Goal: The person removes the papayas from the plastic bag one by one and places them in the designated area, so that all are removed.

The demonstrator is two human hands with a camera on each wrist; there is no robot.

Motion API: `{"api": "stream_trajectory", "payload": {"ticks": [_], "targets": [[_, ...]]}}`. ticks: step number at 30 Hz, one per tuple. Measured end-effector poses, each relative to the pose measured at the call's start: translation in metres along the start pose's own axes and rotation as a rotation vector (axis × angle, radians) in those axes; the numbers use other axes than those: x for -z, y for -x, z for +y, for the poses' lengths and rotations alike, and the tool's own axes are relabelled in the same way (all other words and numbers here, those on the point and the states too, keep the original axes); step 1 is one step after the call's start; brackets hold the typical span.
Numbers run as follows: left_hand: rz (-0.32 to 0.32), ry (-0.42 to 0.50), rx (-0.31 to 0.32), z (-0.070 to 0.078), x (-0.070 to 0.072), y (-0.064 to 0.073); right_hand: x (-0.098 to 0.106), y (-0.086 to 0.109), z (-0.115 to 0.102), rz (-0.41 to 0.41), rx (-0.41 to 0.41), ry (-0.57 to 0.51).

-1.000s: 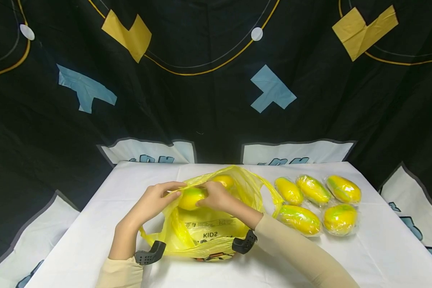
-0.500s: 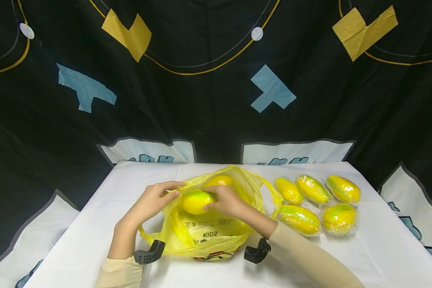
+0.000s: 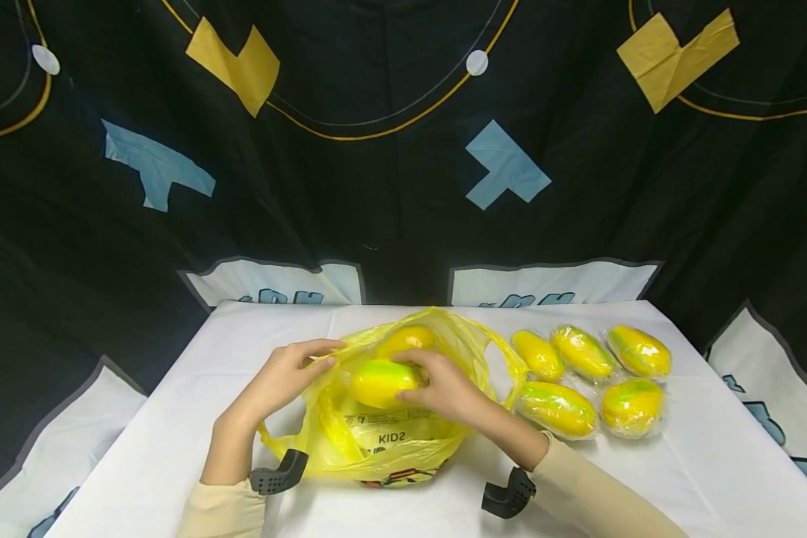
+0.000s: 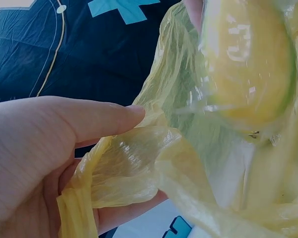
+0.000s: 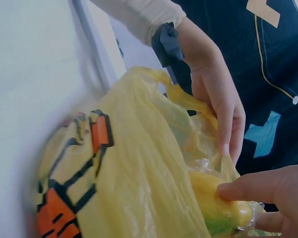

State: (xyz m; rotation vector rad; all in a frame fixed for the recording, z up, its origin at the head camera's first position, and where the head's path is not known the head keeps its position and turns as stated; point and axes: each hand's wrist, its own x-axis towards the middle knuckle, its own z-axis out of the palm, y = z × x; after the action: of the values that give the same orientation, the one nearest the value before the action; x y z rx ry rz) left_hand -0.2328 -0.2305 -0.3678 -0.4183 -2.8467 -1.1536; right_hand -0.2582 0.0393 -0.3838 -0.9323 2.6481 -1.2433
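Observation:
A thin yellow plastic bag (image 3: 403,457) stands with its mouth open at the middle of the table. My left hand (image 3: 279,381) holds the left side of its rim between thumb and fingers; in the left wrist view the bag's film (image 4: 134,168) bunches inside that grip. Over the bag's mouth, my right hand (image 3: 447,385) grips a yellow-green mango (image 3: 379,383) in clear wrap by its right end. Behind it, another mango (image 3: 406,340) shows inside the bag. The right wrist view has the thumb pressing on the held mango (image 5: 203,188).
Several wrapped mangoes (image 3: 558,409) lie grouped on the right of the white-covered table (image 3: 699,456). One bag handle (image 3: 511,362) reaches close to them. A dark patterned cloth (image 3: 376,202) hangs behind the table.
The right hand has drawn the held mango a little to the right within the bag's mouth, its forearm shifting right too. The left hand keeps its place on the rim.

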Motion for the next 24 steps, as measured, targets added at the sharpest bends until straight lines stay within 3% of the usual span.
{"api": "stream_trajectory", "payload": {"ticks": [3, 10, 24], "targets": [[0.000, 0.001, 0.010, 0.001, 0.000, 0.000, 0.003, 0.009, 0.000, 0.028, -0.025, -0.023], [0.003, -0.002, 0.014, 0.002, 0.000, 0.000, 0.015, 0.027, -0.001, 0.098, 0.004, -0.047], [0.003, -0.009, -0.006, 0.001, -0.001, 0.000, 0.038, 0.062, -0.001, 0.127, -0.026, -0.155]]}}
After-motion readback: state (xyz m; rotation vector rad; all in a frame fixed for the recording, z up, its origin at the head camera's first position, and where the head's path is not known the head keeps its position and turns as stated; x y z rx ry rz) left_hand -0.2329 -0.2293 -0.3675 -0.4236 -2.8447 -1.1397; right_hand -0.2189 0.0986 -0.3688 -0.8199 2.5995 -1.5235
